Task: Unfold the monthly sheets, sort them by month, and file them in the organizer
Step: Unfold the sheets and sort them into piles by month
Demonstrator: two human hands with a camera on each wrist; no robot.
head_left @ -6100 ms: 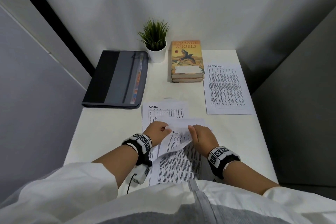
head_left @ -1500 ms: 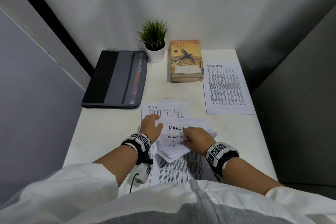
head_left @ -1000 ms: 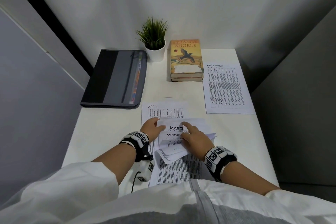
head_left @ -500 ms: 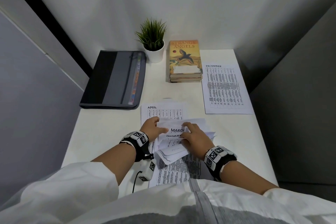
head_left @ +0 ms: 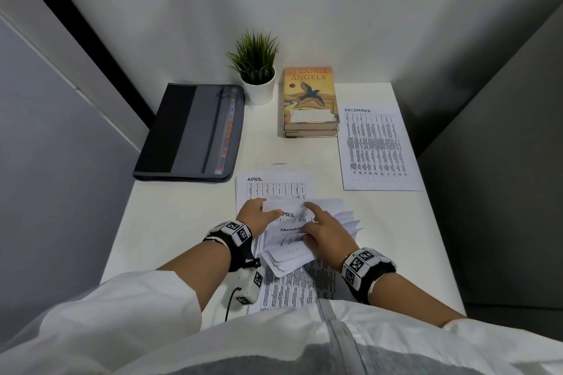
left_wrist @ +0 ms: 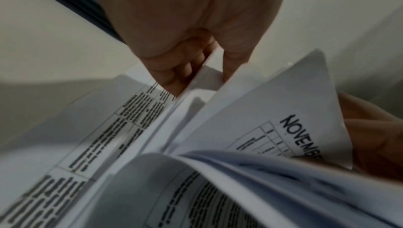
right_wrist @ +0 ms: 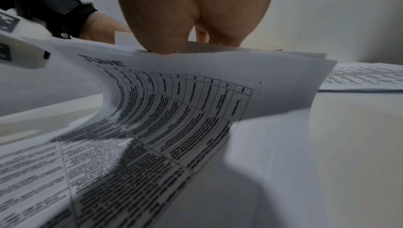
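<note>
an office cubicle: grey partitions, white desk, zipped organizer, printed sheets.

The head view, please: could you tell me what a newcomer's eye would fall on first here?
First, the fanned bundle of folded monthly sheets at the near middle of the white desk, with the left hand pinching its upper left corner and the right hand resting on top. Next, the orange Strange Angels book at the back beside a small potted plant. The dark organizer lies closed at back left.
</note>
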